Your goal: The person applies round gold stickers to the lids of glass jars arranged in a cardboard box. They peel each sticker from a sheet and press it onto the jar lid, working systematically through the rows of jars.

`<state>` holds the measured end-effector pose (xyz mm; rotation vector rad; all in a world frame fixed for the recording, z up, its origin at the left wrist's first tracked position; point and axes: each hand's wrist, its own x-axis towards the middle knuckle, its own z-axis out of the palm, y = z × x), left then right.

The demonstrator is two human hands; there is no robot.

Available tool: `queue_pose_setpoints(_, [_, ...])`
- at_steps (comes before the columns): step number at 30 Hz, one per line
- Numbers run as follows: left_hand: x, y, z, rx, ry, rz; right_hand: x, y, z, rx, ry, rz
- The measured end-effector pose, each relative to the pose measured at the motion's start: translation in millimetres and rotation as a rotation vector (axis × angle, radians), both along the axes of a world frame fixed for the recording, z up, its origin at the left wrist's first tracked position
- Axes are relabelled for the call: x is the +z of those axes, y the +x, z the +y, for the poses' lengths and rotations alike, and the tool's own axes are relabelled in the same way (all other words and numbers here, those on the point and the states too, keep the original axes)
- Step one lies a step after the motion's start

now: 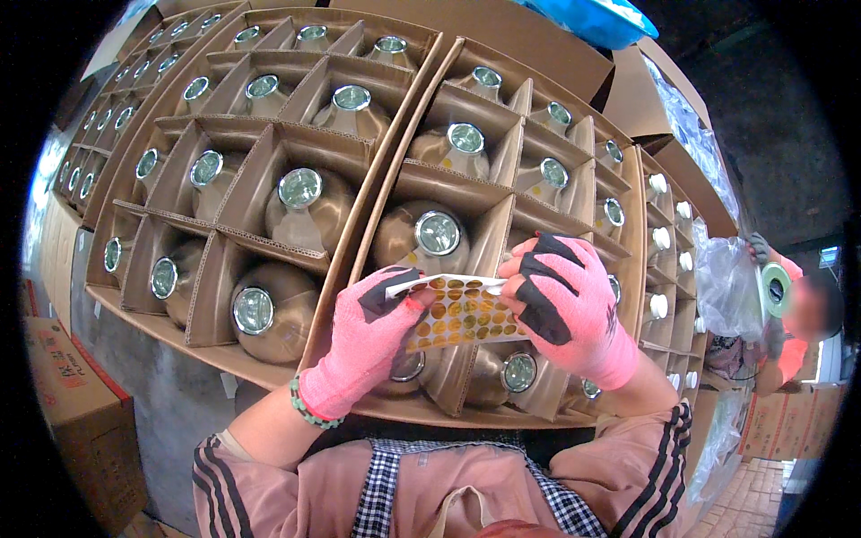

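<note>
While both gloved hands pinch it, sticker sheet (456, 312) hangs between them, just above bottles (437, 235) in box (377, 193). Left hand (372, 336) grips left edge; right hand (565, 305) clasps right edge. Sheet looks light, floppy, best held by edges. Fingertips behind sheet hidden; sticker print unreadable.

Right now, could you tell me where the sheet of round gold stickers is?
In the head view, the sticker sheet sits centre frame, held between the left hand and right hand, above the bottles in the nearer cardboard box.
</note>
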<state>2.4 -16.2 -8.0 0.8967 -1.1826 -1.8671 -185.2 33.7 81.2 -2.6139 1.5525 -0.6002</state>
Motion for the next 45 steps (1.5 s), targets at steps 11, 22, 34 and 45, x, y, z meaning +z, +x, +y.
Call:
queue_pose_setpoints(11, [0, 0, 1, -0.043, 0.031, -0.018, -6, -87, -153, -0.378, 0.023, -0.425])
queue_pose_setpoints(22, [4, 3, -4, -0.150, 0.044, -0.113, -84, -119, -299, -0.626, 0.343, 0.471])
queue_pose_setpoints(34, [6, 7, -3, -0.064, 0.104, -0.050, -78, -92, -296, -0.596, 0.060, 0.775])
queue_pose_setpoints(45, [0, 36, 26, -0.133, -0.569, 0.043, 24, -20, -135, -0.378, -0.202, -0.219])
